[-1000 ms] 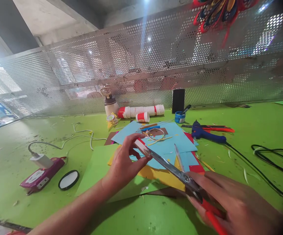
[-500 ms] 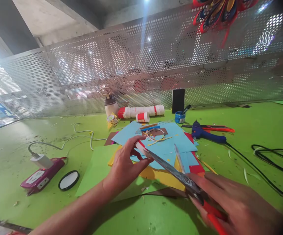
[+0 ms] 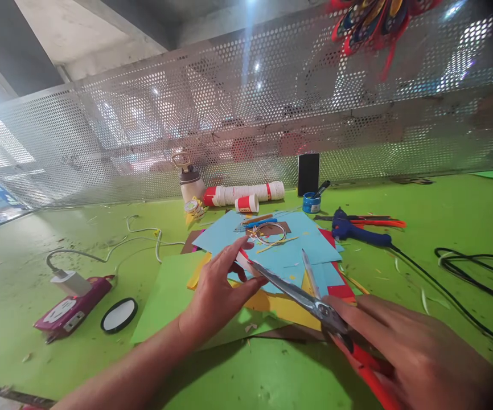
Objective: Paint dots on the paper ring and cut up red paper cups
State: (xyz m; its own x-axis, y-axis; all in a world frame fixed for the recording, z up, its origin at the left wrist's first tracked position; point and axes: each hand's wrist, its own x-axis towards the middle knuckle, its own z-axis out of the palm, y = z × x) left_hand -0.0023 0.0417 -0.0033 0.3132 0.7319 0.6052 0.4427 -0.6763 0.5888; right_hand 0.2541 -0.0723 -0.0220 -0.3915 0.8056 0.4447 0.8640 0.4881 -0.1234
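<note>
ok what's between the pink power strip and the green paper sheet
A round black-rimmed disc with a pale face, lying flat on the table between the pink power strip and the green paper sheet. The head view shows it.

Green table (image 3: 443, 216), paper sheets (image 3: 289, 250), glue gun (image 3: 357, 232), mirror (image 3: 119, 315)

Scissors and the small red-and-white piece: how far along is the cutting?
Done: paper scraps dot the green table. In hand: the left hand pinches the red-and-white piece while the right hand holds the scissors, blades open against it. Left: the piece looks uncut, so the cut itself seems to remain.
</note>
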